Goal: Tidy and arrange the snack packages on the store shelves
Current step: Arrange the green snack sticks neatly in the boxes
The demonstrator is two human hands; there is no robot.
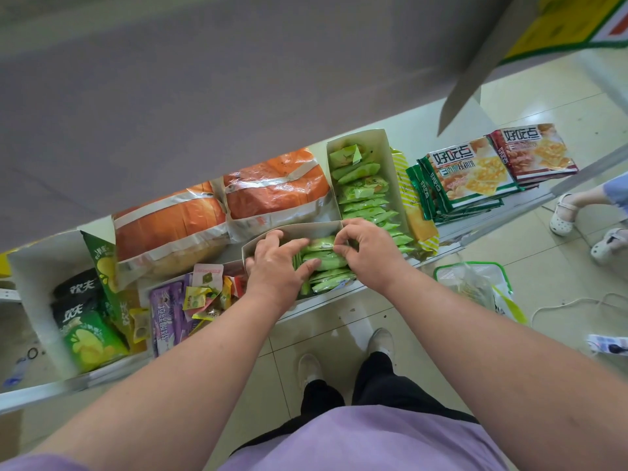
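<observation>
Head view: we see both hands inside the near cardboard box (258, 236) at the front edge of the shelf (489, 229). The left hand (275, 266) lies on the row of green packets (328, 261), its fingers bent over their tops and the thumb pressing their side. The right hand (365, 251) pinches the top edge of one green packet between thumb and curled fingers. The packets stand on edge between the two hands. We count two open boxes of green packets, the second box (385, 158) just behind, and two big orange bags (217, 212) to the left. Two stacks of cracker packs (475, 175) sit right. The number of green packets we cannot tell.
</observation>
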